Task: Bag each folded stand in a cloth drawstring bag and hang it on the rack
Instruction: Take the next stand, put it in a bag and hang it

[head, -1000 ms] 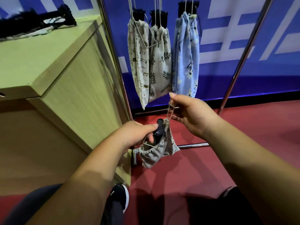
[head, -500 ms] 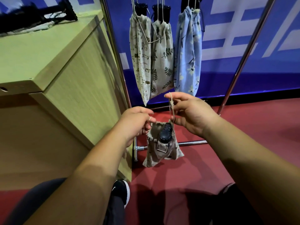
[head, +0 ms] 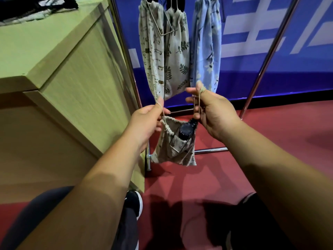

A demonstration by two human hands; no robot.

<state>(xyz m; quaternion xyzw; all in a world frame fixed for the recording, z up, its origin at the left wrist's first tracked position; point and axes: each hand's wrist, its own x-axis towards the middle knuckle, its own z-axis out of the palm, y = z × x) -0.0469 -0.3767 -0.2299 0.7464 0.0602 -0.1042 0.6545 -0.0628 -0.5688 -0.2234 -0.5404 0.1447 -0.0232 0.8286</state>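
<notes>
Beige cloth hangs between your 2 hands in the head view, the only 1 given. The drawstring bag [head: 175,147] is in the air in front of the rack [head: 126,56], below the 3 hung bags [head: 177,56]. Your left hand [head: 146,123] pinches the left cord [head: 162,112] between thumb and fingertip. Your right hand [head: 216,116] grips the right cord [head: 199,100], which loops over a raised fingertip. The folded stand [head: 187,130] sits in the bag with its black ribbed head poking out of the mouth on the right.

That head is the risk, I judge. The mouth is only partly gathered, so pulling the cords apart now may cinch the hem against the head instead of above it, leaving the bag open. An uneven pull could tip the bag toward that side and let the stand slide out onto the red floor. A thin wire shows against the front of the cloth and could snag the hem.

Whether that wire lies inside or outside the cloth is hard to tell. The rack's top bar and hooks are cut off at the upper edge, so no free hanging spot shows. Dark objects [head: 36,9] on the wooden cabinet [head: 59,56] are cropped and blurred; I cannot tell what they are.
</notes>
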